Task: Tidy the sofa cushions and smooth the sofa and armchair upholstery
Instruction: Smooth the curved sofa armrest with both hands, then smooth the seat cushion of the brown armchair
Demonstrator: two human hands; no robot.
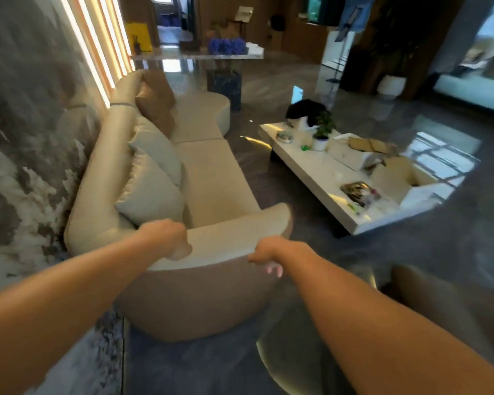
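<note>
Standing at the sofa (211,172) end, both arms reaching to its near armrest (234,238). Left hand (169,238) curling shut on the armrest top; right hand (264,256) resting on its outer edge, fingers (274,270) bent downward, grip unclear. Cushions (152,178) leaning along the backrest.

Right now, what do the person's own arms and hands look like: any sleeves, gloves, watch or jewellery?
Both forearms are bare up to the frame edge, with no sleeves in view. The left hand and right hand wear no gloves. No watch, bracelet or ring is visible, though the picture is somewhat blurred and the fingers are only partly shown.
</note>
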